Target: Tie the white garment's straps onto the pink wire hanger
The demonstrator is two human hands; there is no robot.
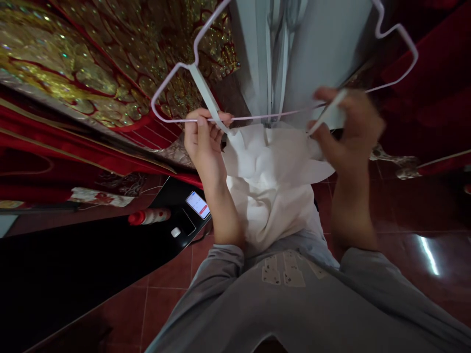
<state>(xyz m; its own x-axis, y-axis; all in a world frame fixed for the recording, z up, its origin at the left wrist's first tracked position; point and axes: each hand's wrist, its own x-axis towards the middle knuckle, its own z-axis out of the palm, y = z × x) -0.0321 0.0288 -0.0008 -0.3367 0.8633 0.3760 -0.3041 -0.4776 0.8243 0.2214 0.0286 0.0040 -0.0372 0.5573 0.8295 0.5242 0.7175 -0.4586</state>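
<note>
A pink clothes hanger [253, 117] spans the space in front of me, its top cut off by the frame. My left hand [206, 142] is closed around the left part of its lower bar, at the base of a white strap. That strap [208, 93] loops over the hanger's left notch. Below the bar hangs a white garment [270, 166], bunched and wrinkled against my lap. On the other side, my right hand [349, 130], blurred by motion, grips the garment's second strap [327, 113] beside the bar. The hanger's right notch [380, 29] has no strap on it.
Red and gold sequined cloth [91, 59] hangs at the left, dark red cloth [434, 83] at the right. Pale grey garments [312, 49] hang ahead. On a black table [73, 274] lie a lit phone [198, 204], a red-capped bottle [149, 216] and a small white case [175, 232].
</note>
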